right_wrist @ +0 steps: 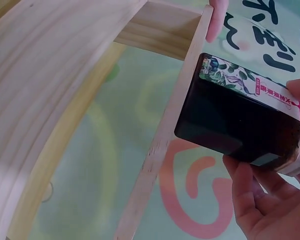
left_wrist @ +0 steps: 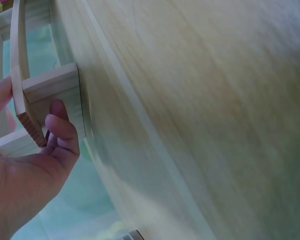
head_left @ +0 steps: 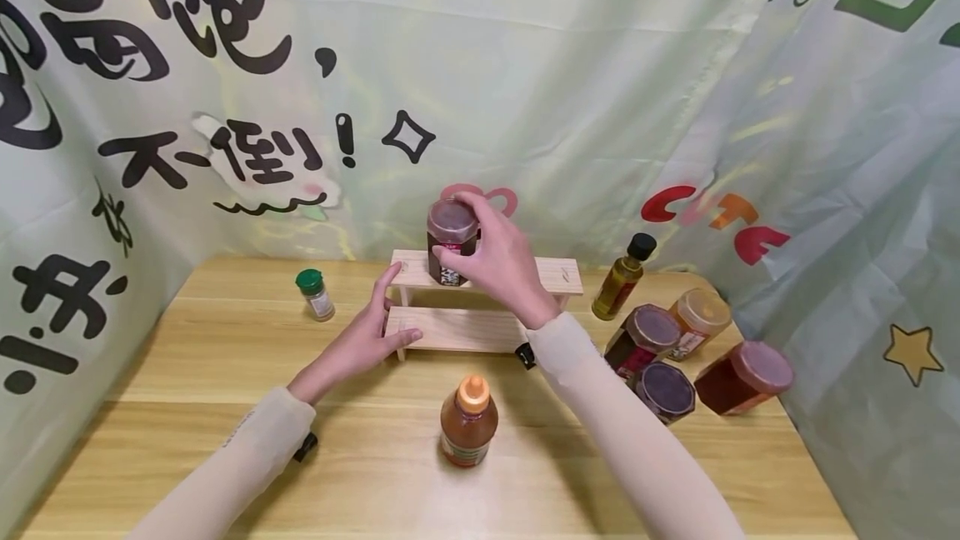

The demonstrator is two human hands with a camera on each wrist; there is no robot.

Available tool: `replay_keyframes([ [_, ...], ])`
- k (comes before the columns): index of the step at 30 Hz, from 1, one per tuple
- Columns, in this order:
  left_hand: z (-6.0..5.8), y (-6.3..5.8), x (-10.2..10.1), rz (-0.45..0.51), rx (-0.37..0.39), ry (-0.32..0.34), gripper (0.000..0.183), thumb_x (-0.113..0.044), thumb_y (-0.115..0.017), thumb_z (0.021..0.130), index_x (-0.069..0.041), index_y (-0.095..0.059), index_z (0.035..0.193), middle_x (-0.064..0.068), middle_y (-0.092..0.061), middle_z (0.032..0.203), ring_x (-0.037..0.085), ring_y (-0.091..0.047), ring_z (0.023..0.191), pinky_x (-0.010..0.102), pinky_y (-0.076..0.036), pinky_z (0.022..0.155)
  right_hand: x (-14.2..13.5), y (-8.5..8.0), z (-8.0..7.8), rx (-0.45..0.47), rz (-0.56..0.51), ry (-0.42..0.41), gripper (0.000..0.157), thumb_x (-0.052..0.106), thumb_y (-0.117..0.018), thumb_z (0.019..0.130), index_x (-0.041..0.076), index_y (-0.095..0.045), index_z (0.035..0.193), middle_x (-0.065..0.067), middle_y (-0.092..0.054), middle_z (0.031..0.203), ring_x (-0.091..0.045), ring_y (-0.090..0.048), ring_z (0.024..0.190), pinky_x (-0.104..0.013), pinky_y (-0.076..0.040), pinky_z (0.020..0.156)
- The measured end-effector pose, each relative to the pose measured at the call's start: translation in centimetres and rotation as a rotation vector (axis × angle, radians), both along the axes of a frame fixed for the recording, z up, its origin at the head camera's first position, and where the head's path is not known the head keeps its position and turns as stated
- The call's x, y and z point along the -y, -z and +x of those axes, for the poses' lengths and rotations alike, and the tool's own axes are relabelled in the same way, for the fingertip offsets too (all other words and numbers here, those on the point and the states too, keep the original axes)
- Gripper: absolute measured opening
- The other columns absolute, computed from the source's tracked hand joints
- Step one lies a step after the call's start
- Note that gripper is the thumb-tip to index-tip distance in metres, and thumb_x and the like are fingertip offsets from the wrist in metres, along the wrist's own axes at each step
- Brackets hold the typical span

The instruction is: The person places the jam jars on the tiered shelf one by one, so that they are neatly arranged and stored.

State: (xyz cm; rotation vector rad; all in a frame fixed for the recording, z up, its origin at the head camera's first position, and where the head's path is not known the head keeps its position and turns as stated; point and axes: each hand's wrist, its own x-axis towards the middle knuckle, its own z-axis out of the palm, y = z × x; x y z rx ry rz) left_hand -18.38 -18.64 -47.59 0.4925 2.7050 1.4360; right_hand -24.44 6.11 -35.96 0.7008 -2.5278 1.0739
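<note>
My right hand [head_left: 504,265] holds a dark jar [head_left: 450,226] with a translucent lid, thumb on one side and fingers on the other. The jar stands upright at the upper shelf of a two-step wooden rack [head_left: 465,330], left of its middle. In the right wrist view, the printed label [right_wrist: 250,87] faces up along the jar, and its base is right at the shelf's edge. My left hand [head_left: 367,330] grips the rack's left end, thumb on the lower step; the left wrist view has its fingers [left_wrist: 62,127] curled around the board's end.
A squeeze bottle [head_left: 468,427] with an orange cap stands in front of the rack. Left is a green-capped shaker [head_left: 315,297]. To the right stand an oil bottle [head_left: 618,282], a dark jar [head_left: 641,340], another dark jar [head_left: 666,394], an amber jar [head_left: 697,323] and a red jar [head_left: 742,377].
</note>
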Motion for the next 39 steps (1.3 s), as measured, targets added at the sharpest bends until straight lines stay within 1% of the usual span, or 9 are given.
replay_keyframes([
  [5, 0.0, -0.3, 0.0, 0.001, -0.006, 0.011, 0.112, -0.024, -0.082, 0.102, -0.036, 0.003, 0.175, 0.036, -0.051, 0.146, 0.043, -0.059, 0.122, 0.066, -0.050, 0.101, -0.1, -0.3, 0.3, 0.020, -0.009, -0.031, 0.080, 0.040, -0.089, 0.093, 0.021, -0.049, 0.160, -0.001, -0.063, 0.143, -0.020, -0.065, 0.119, -0.044, -0.057, 0.095],
  [9, 0.0, -0.4, 0.3, 0.002, 0.000, 0.003, 0.112, -0.025, -0.081, 0.102, -0.037, 0.003, 0.175, 0.035, -0.053, 0.144, 0.043, -0.060, 0.121, 0.066, -0.051, 0.101, -0.3, -0.5, 0.6, 0.083, -0.031, -0.050, 0.096, 0.044, -0.089, 0.093, 0.019, -0.035, 0.168, -0.004, -0.059, 0.147, -0.022, -0.064, 0.125, -0.047, -0.056, 0.101],
  [12, 0.1, -0.6, 0.5, 0.000, -0.001, -0.006, 0.113, -0.024, -0.082, 0.102, -0.038, 0.003, 0.175, 0.035, -0.055, 0.141, 0.042, -0.061, 0.119, 0.066, -0.051, 0.100, -0.6, -0.7, 1.0, 0.145, -0.085, -0.061, 0.103, 0.045, -0.088, 0.093, 0.018, -0.026, 0.172, -0.008, -0.055, 0.150, -0.026, -0.061, 0.131, -0.049, -0.057, 0.101],
  [17, 0.1, -0.6, 0.6, 0.010, -0.008, -0.004, 0.113, -0.022, -0.082, 0.102, -0.036, 0.003, 0.175, 0.035, -0.055, 0.141, 0.043, -0.061, 0.119, 0.067, -0.050, 0.101, -1.7, -1.3, 2.2, 0.183, -0.211, -0.082, 0.090, 0.035, -0.084, 0.098, 0.021, -0.031, 0.169, -0.013, -0.051, 0.153, -0.031, -0.058, 0.135, -0.049, -0.058, 0.101],
  [19, 0.1, -0.5, 0.6, 0.009, -0.006, -0.002, 0.113, -0.023, -0.082, 0.102, -0.036, 0.003, 0.175, 0.035, -0.055, 0.141, 0.043, -0.061, 0.119, 0.067, -0.050, 0.101, -2.5, -1.6, 2.8, 0.179, -0.231, -0.077, 0.084, 0.030, -0.082, 0.099, 0.024, -0.034, 0.168, -0.010, -0.051, 0.154, -0.029, -0.058, 0.135, -0.048, -0.056, 0.104],
  [29, 0.2, -0.4, 0.6, 0.016, -0.010, -0.003, 0.112, -0.023, -0.082, 0.102, -0.034, 0.002, 0.175, 0.038, -0.046, 0.153, 0.046, -0.057, 0.127, 0.069, -0.049, 0.102, -7.6, -2.6, 6.2, 0.168, -0.260, -0.035, 0.063, 0.027, -0.074, 0.105, 0.020, -0.046, 0.162, -0.002, -0.054, 0.154, -0.021, -0.059, 0.135, -0.048, -0.054, 0.105],
  [32, 0.2, -0.3, 0.5, 0.011, -0.010, -0.001, 0.111, -0.023, -0.082, 0.102, -0.034, 0.001, 0.175, 0.037, -0.051, 0.146, 0.044, -0.059, 0.121, 0.067, -0.050, 0.100, -9.3, -2.5, 7.4, 0.151, -0.265, -0.025, 0.060, 0.025, -0.073, 0.107, 0.019, -0.048, 0.161, -0.001, -0.054, 0.154, -0.021, -0.059, 0.136, -0.049, -0.052, 0.105],
  [35, 0.2, -0.3, 0.3, 0.011, -0.011, 0.000, 0.110, -0.023, -0.082, 0.102, -0.033, 0.000, 0.175, 0.037, -0.052, 0.144, 0.044, -0.060, 0.118, 0.067, -0.051, 0.100, -11.1, -2.3, 8.6, 0.128, -0.258, -0.006, 0.056, 0.024, -0.072, 0.108, 0.019, -0.050, 0.159, 0.002, -0.055, 0.154, -0.021, -0.059, 0.136, -0.042, -0.052, 0.105],
  [39, 0.2, -0.2, 0.0, 0.012, -0.004, -0.001, 0.111, -0.024, -0.082, 0.102, -0.035, 0.001, 0.175, 0.038, -0.042, 0.158, 0.049, -0.056, 0.129, 0.071, -0.048, 0.105, -13.4, -2.2, 10.7, 0.098, -0.237, 0.039, 0.052, 0.019, -0.070, 0.109, 0.016, -0.052, 0.157, 0.001, -0.056, 0.153, -0.022, -0.062, 0.134, -0.028, -0.052, 0.099],
])
